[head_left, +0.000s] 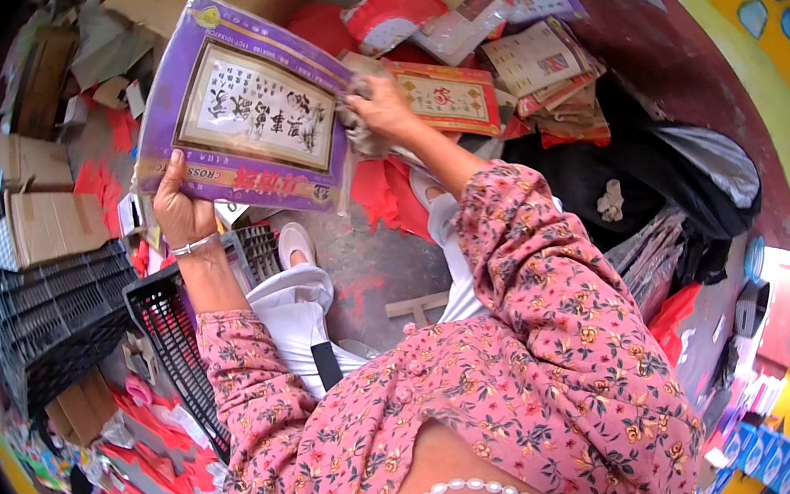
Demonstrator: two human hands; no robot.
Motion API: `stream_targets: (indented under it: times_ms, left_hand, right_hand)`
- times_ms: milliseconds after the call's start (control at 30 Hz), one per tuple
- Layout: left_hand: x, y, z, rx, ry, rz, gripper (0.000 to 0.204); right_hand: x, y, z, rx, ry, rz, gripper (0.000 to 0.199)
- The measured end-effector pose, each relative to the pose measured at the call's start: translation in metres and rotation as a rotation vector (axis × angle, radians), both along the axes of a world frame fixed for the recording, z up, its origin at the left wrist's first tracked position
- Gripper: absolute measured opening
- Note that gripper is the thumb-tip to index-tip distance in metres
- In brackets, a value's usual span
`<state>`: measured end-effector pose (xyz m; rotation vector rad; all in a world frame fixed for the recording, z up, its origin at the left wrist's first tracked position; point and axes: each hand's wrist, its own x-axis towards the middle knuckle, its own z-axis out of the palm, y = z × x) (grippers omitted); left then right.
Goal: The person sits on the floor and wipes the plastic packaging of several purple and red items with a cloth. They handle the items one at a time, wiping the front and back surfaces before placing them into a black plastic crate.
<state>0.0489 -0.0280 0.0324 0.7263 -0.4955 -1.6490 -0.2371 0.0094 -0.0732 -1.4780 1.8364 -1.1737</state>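
Observation:
My left hand (182, 204) grips the lower left edge of a flat purple picture package (257, 110) in a clear plastic sleeve, its thumb lying on the front. The package is tilted and shows a framed calligraphy design. At its right edge, my right hand (383, 109) is closed around a crumpled grey-brown rag (363, 135) that touches the package. Just beyond that hand lies a red and gold package (445, 96). Some of the right fingers are hidden by the rag.
Black plastic crates (55, 305) stand at the left, below cardboard boxes (59, 224). More flat packages (540, 60) lie piled at the far right, beside a black bag (608, 182). Red scraps (387, 192) litter the floor. Blue boxes (763, 458) sit at the lower right.

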Motion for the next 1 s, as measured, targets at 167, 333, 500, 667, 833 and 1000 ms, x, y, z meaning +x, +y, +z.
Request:
stream_targets:
  times_ms: [167,333,500,667,833,1000]
  left_hand:
    - [0.021,-0.008,0.004,-0.02,0.224,0.118,0.024]
    - [0.036,-0.013,-0.006,-0.001,0.442,0.14,0.016]
    - [0.024,-0.01,0.0,-0.007,0.462,0.097,0.02]
    - [0.027,-0.015,-0.011,0.069,0.417,0.076,0.022]
    - [0.033,-0.016,-0.011,0.057,0.419,0.067,0.021]
    - [0.033,-0.017,-0.006,0.038,0.405,0.071,0.025]
  right_hand:
    - [-0.073,-0.003,-0.024,0.353,-0.189,-0.28,0.025]
    - [-0.104,0.012,0.052,0.231,-0.906,-0.414,0.02]
    - [-0.076,0.033,0.104,0.187,-1.502,-0.085,0.047]
    - [-0.047,0.034,0.114,0.134,-1.52,0.052,0.049]
    - [-0.075,0.023,0.093,0.201,-1.221,-0.1,0.032]
    - [-0.105,0.024,0.118,-0.009,-1.229,-0.346,0.029]
